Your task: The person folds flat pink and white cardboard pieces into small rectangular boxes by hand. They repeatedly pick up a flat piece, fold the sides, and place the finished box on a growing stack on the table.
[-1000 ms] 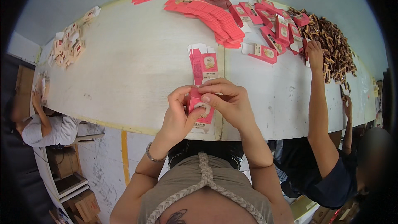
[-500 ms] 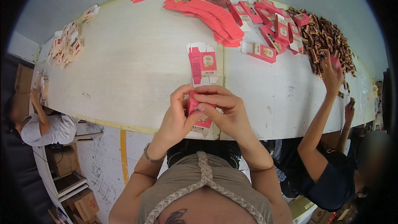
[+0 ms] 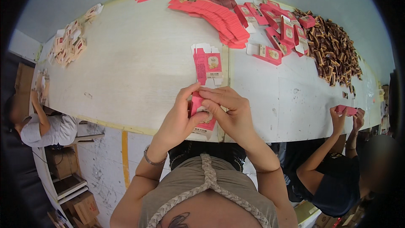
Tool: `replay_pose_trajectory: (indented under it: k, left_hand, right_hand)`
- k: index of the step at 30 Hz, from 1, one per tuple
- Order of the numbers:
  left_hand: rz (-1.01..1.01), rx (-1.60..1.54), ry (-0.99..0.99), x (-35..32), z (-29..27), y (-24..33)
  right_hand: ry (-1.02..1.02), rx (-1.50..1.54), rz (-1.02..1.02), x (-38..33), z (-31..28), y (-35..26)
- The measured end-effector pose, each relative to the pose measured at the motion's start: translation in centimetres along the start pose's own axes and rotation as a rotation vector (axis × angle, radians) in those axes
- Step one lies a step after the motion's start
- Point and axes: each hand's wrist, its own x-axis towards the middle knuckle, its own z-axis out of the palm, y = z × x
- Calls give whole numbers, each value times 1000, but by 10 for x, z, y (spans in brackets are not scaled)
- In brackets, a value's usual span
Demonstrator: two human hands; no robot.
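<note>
Between my two hands, close to the table's near edge, is a small red carton with a pale lower band. My left hand is closed round its left side, thumb on the front panel. The fingers of my right hand pinch the carton's top end; the flaps under them are hidden. Just beyond lie several flat, unfolded red cartons with white flaps. Farther off, a long fanned row of flat red cartons spreads across the table.
Several folded red boxes and a heap of brown wrapped pieces lie at the far right of the white table. Cream boxes are piled at left. One co-worker holds a red box at right; another works at left.
My right hand has shifted slightly at the carton's top end, uncovering more of its front. The co-worker at right has drawn a red box back from the brown heap, now in both hands.
</note>
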Motion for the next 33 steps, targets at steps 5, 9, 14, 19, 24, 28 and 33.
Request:
replay_pose_trajectory:
  k: [5, 9, 14, 19, 24, 28, 33]
  left_hand:
    - [-28, -128, 7, 0, -1, 4]
    - [-43, -265, -54, -7, -2, 4]
    - [22, -277, -15, -4, 0, -1]
    - [133, -271, 111, 0, 2, -7]
    - [80, -314, 69, 1, 5, -11]
    - [73, -116, 208, 20, 6, -37]
    - [-99, 156, 157, 60, 13, -82]
  right_hand:
    - [-23, 280, 350, 8, -2, 4]
    - [-146, 411, 425, 15, -20, 0]
    - [-176, 333, 271, 13, -16, -2]
    - [-137, 491, 244, 2, -5, -2]
    - [-34, 586, 212, -19, 7, 16]
    - [224, -246, 343, 31, -86, 44]
    - [226, -638, 286, 72, -50, 121]
